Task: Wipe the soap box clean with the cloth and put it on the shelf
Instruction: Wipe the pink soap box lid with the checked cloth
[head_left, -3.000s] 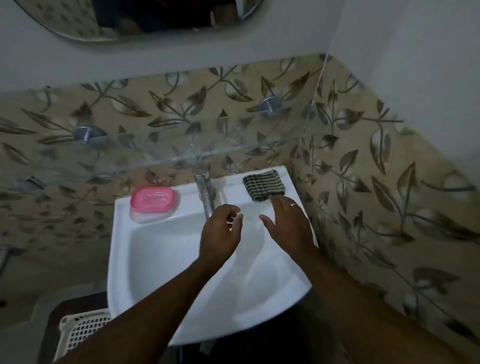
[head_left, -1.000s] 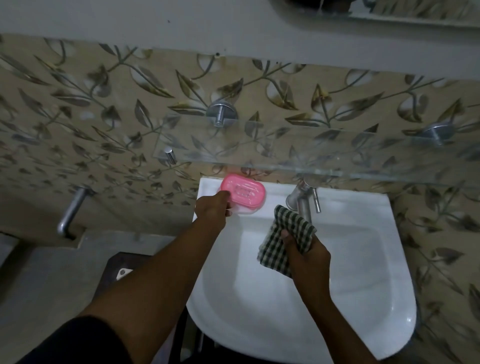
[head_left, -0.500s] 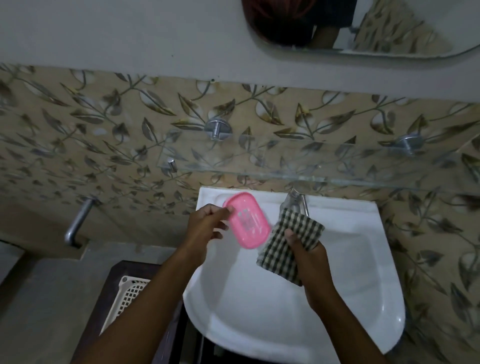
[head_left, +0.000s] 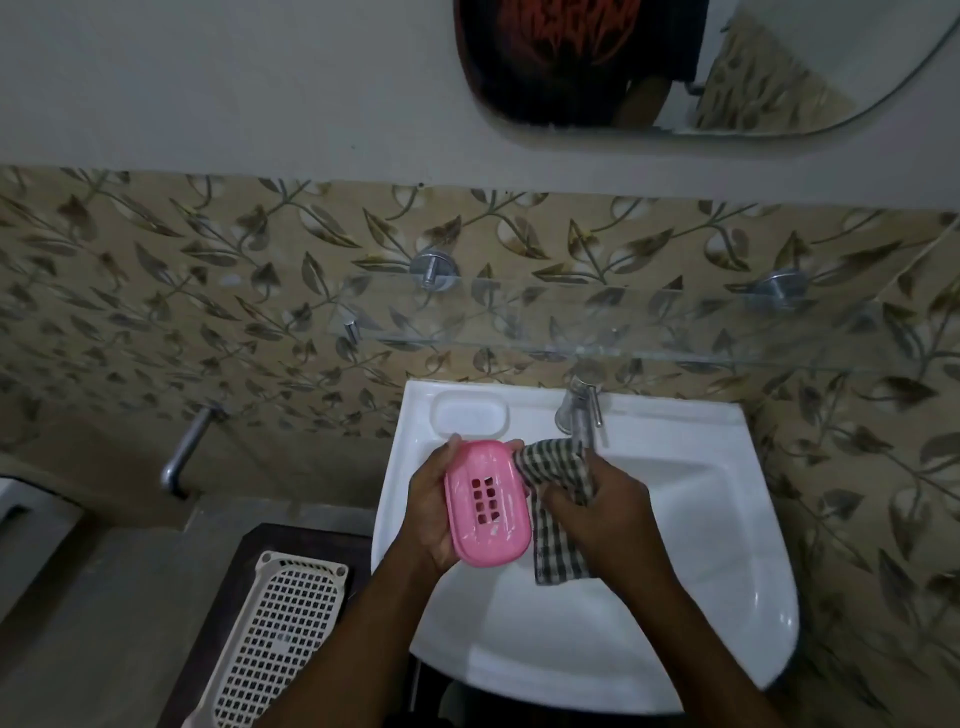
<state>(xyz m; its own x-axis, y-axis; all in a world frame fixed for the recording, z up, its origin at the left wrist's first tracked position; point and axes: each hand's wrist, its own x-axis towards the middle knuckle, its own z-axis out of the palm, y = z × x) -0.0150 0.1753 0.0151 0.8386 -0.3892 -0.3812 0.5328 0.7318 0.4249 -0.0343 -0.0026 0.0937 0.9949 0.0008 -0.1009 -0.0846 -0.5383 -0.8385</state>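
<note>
My left hand (head_left: 428, 506) grips the pink soap box (head_left: 488, 501) from its left side, holding it over the white sink (head_left: 727, 545) with its slotted face toward me. My right hand (head_left: 608, 512) holds the black-and-white checked cloth (head_left: 558, 519), which touches the box's right edge and hangs down below my fingers. The glass shelf (head_left: 649, 325) runs along the leaf-patterned wall above the sink, on two metal pegs.
A chrome tap (head_left: 579, 413) stands at the back of the sink, next to a moulded soap recess (head_left: 470, 415). A cream perforated basket (head_left: 275, 639) lies on a dark stand at lower left. A metal pipe (head_left: 184, 452) sticks out of the left wall. A mirror (head_left: 675, 67) hangs above.
My left hand lifted the soap box off the sink's back corner and turned it toward me. My right hand picked up the cloth and brought it against the box's right side.
</note>
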